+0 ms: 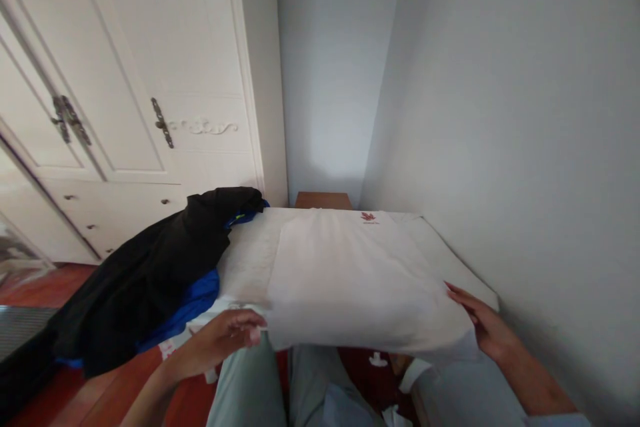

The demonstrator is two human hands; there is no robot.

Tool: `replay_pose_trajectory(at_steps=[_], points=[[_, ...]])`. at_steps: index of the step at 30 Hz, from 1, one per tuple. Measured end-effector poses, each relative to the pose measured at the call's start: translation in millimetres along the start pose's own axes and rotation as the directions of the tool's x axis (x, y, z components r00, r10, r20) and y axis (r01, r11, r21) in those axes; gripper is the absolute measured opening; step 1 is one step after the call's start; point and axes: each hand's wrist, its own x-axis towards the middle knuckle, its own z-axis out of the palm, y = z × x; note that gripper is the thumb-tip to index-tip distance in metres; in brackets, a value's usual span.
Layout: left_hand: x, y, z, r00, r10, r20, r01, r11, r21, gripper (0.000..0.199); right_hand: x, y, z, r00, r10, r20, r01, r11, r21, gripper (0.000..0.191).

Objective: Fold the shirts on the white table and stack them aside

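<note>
A white T-shirt (345, 273) lies spread over a white-covered table (250, 263), its near edge hanging past the front. A small red leaf print (369, 216) shows near its far edge. At the near left corner, my left hand (227, 333) is closed, with thumb and fingers pinching the cloth's edge. My right hand (485, 320) grips the near right side, fingers on top of the fabric and the thumb partly hidden. Between the hands the cloth looks mostly smooth, with slight ripples at the right.
A black jacket with blue lining (165, 267) drapes over the table's left end. Behind it stands a white wardrobe (200, 67). A grey wall (525, 113) runs along the right. A brown box (323, 200) sits beyond the far edge. White scraps (379, 359) lie on the red floor.
</note>
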Motion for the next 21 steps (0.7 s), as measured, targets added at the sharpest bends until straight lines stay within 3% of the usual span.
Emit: replay_pose_trajectory(at_steps=[3, 7, 9, 10, 12, 13, 15, 18, 21], points=[[39.6, 12.9, -15.0, 0.983, 0.099, -0.153, -0.104, 0.994, -0.026, 0.039, 4.0, -15.0, 5.8, 1.0, -0.004, 0.011, 0.004, 1.0, -0.013, 0.029], [128.0, 16.8, -39.9, 0.925, 0.194, -0.328, -0.187, 0.981, 0.054, 0.046, 42.1, -49.1, 16.9, 0.973, -0.223, -0.058, 0.198, 0.938, -0.283, 0.027], [174.7, 9.6, -52.5, 0.912, 0.159, -0.377, -0.062, 0.964, 0.257, 0.039, 75.1, -63.0, 25.7, 0.935, -0.352, -0.045, 0.302, 0.856, -0.419, 0.026], [195.5, 4.9, -58.3, 0.905, 0.133, -0.404, 0.034, 0.924, 0.381, 0.037, 93.8, -68.4, 31.1, 0.913, -0.409, -0.01, 0.349, 0.791, -0.502, 0.027], [229.1, -5.3, -68.1, 0.894, 0.097, -0.437, 0.134, 0.874, 0.468, 0.044, 132.5, -75.6, 43.7, 0.86, -0.503, 0.085, 0.425, 0.615, -0.665, 0.031], [241.7, -10.2, -71.8, 0.893, 0.079, -0.444, 0.167, 0.857, 0.488, 0.049, 151.4, -77.5, 50.4, 0.833, -0.536, 0.134, 0.45, 0.517, -0.728, 0.035], [260.2, -19.0, -76.5, 0.897, 0.041, -0.44, 0.213, 0.833, 0.51, 0.055, 185.9, -78.0, 63.2, 0.807, -0.557, 0.193, 0.469, 0.407, -0.784, 0.044], [278.0, -28.9, -77.1, 0.911, -0.007, -0.412, 0.253, 0.799, 0.545, 0.054, 226.1, -72.8, 78.4, 0.803, -0.533, 0.268, 0.484, 0.319, -0.815, 0.058], [290.9, -34.0, -72.2, 0.932, 0.003, -0.363, 0.217, 0.798, 0.562, 0.055, 251.5, -63.5, 87.7, 0.8, -0.481, 0.359, 0.505, 0.214, -0.836, 0.057]])
